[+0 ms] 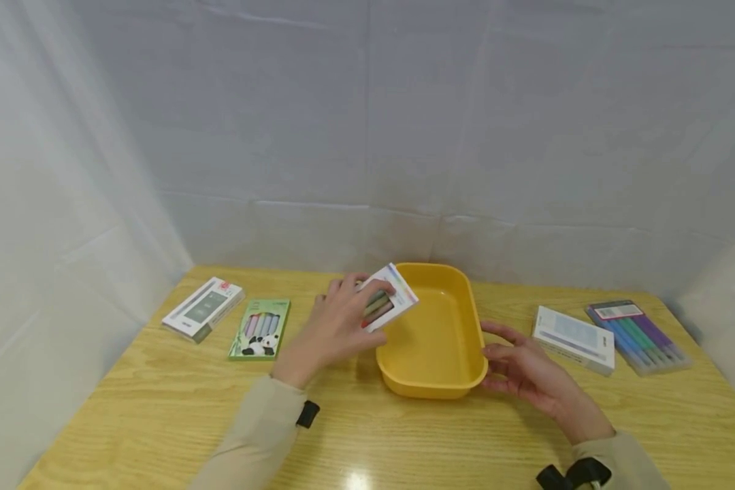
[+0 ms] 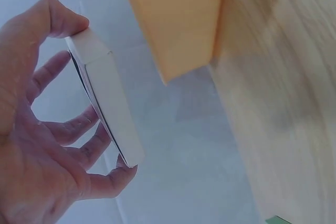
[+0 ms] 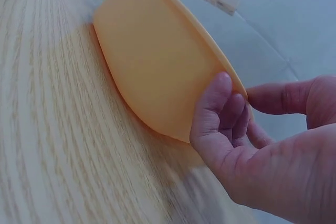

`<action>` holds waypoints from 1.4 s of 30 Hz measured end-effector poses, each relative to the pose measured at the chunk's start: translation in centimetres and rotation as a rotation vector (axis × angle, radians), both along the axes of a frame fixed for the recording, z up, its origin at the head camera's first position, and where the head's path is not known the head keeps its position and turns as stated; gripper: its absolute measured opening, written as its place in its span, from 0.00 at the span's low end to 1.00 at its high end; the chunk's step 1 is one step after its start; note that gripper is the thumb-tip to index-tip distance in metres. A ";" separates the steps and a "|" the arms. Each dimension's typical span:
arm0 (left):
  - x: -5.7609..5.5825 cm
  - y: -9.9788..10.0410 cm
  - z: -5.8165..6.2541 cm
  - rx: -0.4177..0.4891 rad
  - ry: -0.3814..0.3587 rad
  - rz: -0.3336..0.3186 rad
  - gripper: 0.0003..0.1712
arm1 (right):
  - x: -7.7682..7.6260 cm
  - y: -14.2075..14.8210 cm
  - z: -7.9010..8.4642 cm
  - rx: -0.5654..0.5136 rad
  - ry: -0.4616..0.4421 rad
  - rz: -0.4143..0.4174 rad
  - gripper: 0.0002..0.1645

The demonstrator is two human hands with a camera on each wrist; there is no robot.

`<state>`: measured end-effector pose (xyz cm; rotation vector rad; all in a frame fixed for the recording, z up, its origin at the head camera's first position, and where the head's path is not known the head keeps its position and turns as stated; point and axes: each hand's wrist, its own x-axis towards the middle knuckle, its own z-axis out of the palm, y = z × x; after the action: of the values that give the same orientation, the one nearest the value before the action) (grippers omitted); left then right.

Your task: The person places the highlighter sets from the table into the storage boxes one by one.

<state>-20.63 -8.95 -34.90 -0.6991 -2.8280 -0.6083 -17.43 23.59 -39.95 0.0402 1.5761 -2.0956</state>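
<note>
In the head view my left hand (image 1: pixel 337 316) grips a white box (image 1: pixel 398 292) over the left rim of a yellow plastic basin (image 1: pixel 431 391). Dark coloured sticks show through a window in the tilted box. The left wrist view has the thumb and fingertips at opposite ends of this box (image 2: pixel 113 93), apart from the basin (image 2: pixel 184 24). My right hand (image 1: pixel 527 367) is at the basin's right side. Up close, the fingers of that hand (image 3: pixel 252 145) are bent at the rim of the basin (image 3: pixel 152 56) and pinch it.
Left on the wooden table (image 1: pixel 177 415) lie a white box with a grey panel (image 1: pixel 205 307) and a green panda box of coloured pens (image 1: pixel 260 330). To the right are another white box (image 1: pixel 574 339) and a clear case of blue, green and purple pens (image 1: pixel 640 337). A pale curtain (image 1: pixel 416 136) hangs behind.
</note>
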 end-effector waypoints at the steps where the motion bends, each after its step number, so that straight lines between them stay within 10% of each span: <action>1: 0.1 0.2 0.1 -0.003 0.007 -0.011 0.33 | 0.0 0.0 0.0 -0.004 -0.006 -0.003 0.33; 42: 0.5 5.8 -1.1 -0.181 -0.044 -0.247 0.31 | -0.5 -0.3 0.4 -0.100 -0.094 -0.044 0.44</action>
<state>-20.15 -3.20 -36.04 -1.0915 -2.8857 -0.4090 -17.91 23.26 -39.52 0.1378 1.4260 -2.1708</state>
